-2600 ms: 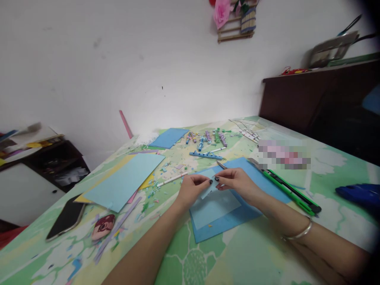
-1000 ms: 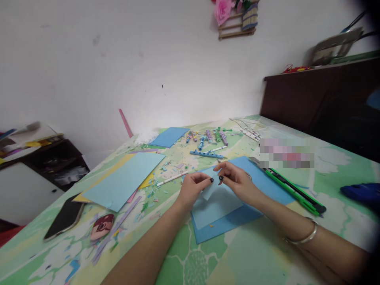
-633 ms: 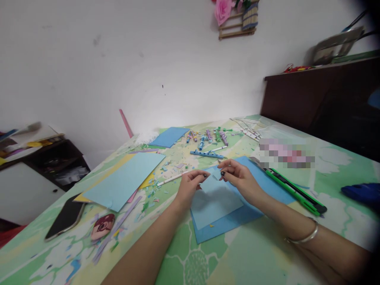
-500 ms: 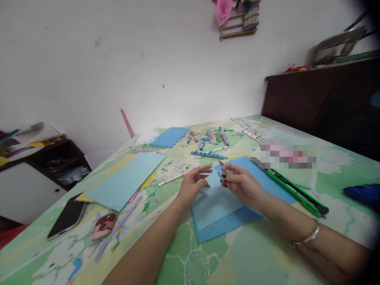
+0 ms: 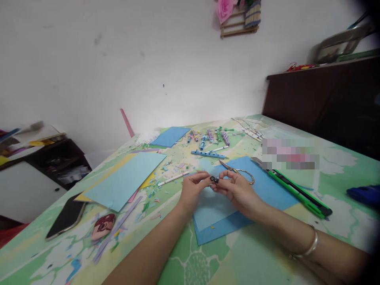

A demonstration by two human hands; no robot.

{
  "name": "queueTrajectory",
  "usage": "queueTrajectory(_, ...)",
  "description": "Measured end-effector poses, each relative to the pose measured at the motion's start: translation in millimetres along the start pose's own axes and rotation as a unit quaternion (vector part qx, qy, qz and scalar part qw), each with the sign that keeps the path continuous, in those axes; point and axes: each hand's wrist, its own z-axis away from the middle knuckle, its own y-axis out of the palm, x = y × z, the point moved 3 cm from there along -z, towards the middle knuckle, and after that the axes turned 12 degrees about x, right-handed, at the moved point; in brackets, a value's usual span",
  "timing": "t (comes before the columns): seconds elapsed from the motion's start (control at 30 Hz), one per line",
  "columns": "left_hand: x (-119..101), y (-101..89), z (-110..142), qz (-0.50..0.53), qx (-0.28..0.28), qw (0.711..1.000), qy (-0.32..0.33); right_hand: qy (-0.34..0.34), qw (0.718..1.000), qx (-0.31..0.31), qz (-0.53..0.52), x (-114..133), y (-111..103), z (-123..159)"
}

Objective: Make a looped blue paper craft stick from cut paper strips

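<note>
My left hand point(image 5: 194, 191) and my right hand point(image 5: 239, 194) meet at the fingertips, thumbs against fingers, above a light-blue paper sheet point(image 5: 210, 215). Whatever lies between the fingertips is mostly hidden; half a second ago a small light-blue paper strip showed in my right fingers. Under the light sheet is a darker blue sheet point(image 5: 261, 174). Just beyond my right hand lie gold-handled scissors point(image 5: 249, 175). A green utility knife point(image 5: 297, 192) rests to the right, its blade pointing away from me.
Paper sheets point(image 5: 127, 178), a phone point(image 5: 67, 215), a pink-and-maroon oval item point(image 5: 102, 227) and a lilac strip point(image 5: 118, 228) lie left. Farther back are a white stick point(image 5: 173, 179), a blue stick with dark marks point(image 5: 207, 154), small rolled paper pieces point(image 5: 210, 135) and scraps.
My left hand has closed from spread fingers and come to meet the right fingertips. My right hand has dropped slightly leftward, and the scissors' handles now show behind it.
</note>
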Motion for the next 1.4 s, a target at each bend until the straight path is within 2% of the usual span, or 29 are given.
queueTrajectory(0.07,1,-0.4,0,0.074,-0.026,0.997,-0.023,0.012,0.994,0.013,0.11,4,-2,0)
queueTrajectory(0.1,1,-0.6,0,0.104,-0.042,0.993,-0.036,0.008,0.98,0.01,0.198,9,-6,0)
queueTrajectory(0.13,0,-0.8,0,0.123,-0.055,0.99,-0.046,-0.001,0.953,-0.001,0.302,16,-12,-1)
queueTrajectory(0.17,-2,-0.8,0,0.132,-0.062,0.988,-0.053,-0.013,0.908,-0.022,0.417,24,-19,-2)
queueTrajectory(0.2,-4,-0.8,0,0.134,-0.063,0.987,-0.059,-0.013,0.845,-0.056,0.531,31,-29,-3)
queueTrajectory(0.27,-8,-0.5,0,0.124,-0.051,0.988,-0.071,0.043,0.725,-0.095,0.681,40,-49,-7)
queueTrajectory(0.3,-10,-0.6,1,0.118,-0.045,0.989,-0.077,0.085,0.689,-0.102,0.713,42,-58,-9)
queueTrajectory(0.37,-11,-1.3,1,0.101,-0.036,0.99,-0.087,0.128,0.666,-0.107,0.727,42,-73,-13)
queueTrajectory(0.47,-12,-1.9,0,0.074,-0.015,0.992,-0.099,0.149,0.673,-0.106,0.717,41,-83,-16)
queueTrajectory(0.6,-12,-3.1,0,0.054,0.0,0.992,-0.114,0.171,0.685,-0.1,0.701,46,-85,-14)
queueTrajectory(0.63,-12,-3.9,-1,0.053,-0.003,0.992,-0.111,0.175,0.696,-0.092,0.69,48,-84,-12)
queueTrajectory(0.67,-12,-4.9,-1,0.055,-0.008,0.993,-0.107,0.181,0.722,-0.078,0.663,50,-83,-10)
queueTrajectory(0.8,-13,-9.2,-3,0.084,-0.037,0.991,-0.095,0.183,0.874,-0.016,0.45,56,-71,0)
queueTrajectory(0.87,-14,-11.1,-3,0.109,-0.055,0.989,-0.089,0.151,0.911,-0.012,0.384,60,-61,3)
queueTrajectory(0.93,-14,-12.6,-3,0.136,-0.073,0.984,-0.086,0.121,0.929,0.008,0.349,60,-50,3)
queueTrajectory(1.03,-15,-12.9,-3,0.167,-0.085,0.978,-0.089,0.109,0.937,0.063,0.327,51,-34,4)
queueTrajectory(1.17,-16,-9.5,-2,0.175,-0.072,0.977,-0.098,0.112,0.922,0.104,0.356,38,-20,6)
queueTrajectory(1.4,-17,-3.7,1,0.154,-0.029,0.981,-0.116,0.106,0.915,0.089,0.379,34,-18,5)
